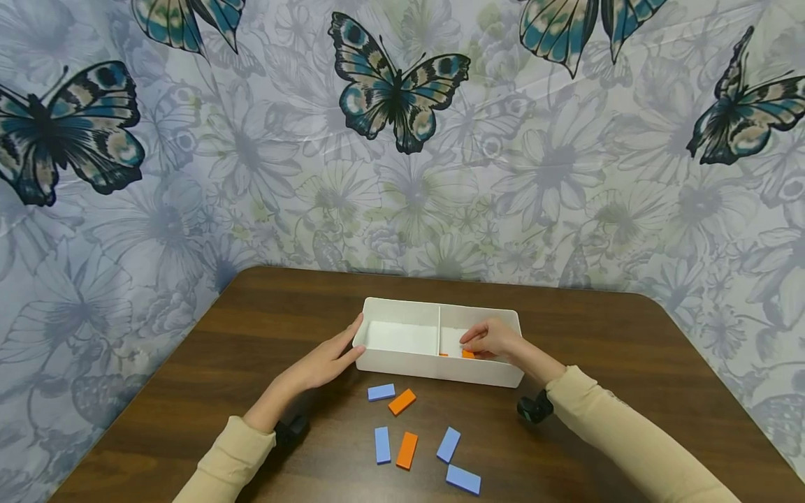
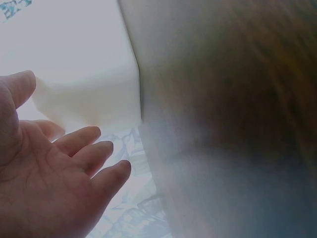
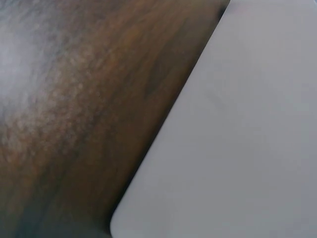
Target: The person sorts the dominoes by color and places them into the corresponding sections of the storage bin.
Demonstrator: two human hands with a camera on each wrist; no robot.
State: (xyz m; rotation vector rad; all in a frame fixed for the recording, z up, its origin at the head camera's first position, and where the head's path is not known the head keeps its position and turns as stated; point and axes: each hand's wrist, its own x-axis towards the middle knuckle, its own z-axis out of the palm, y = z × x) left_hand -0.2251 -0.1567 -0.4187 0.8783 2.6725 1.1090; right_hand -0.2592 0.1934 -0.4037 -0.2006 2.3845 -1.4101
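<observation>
A white two-compartment box [image 1: 402, 362] stands on the table. At its left end, my left hand [image 1: 327, 360] rests with fingers extended along the wall. The left wrist view shows this left hand [image 2: 59, 168] with its fingers spread beside the box [image 2: 94, 99]. My right hand [image 1: 493, 340] reaches into the right compartment, pinching an orange block [image 1: 468, 354] low inside. A sliver of another orange piece [image 1: 443, 354] shows next to the divider [image 1: 439, 328]. In the right wrist view the box wall [image 3: 223, 129] fills one side and the fingers are hidden.
In front of the box, several blue and orange blocks lie on the brown wooden table [image 1: 302, 293]: a blue block [image 1: 381, 392] and an orange block [image 1: 402, 402] nearest it, others closer to me, including an orange block [image 1: 407, 450] and a blue block [image 1: 463, 480]. Behind hangs a butterfly-patterned cloth [image 1: 402, 209].
</observation>
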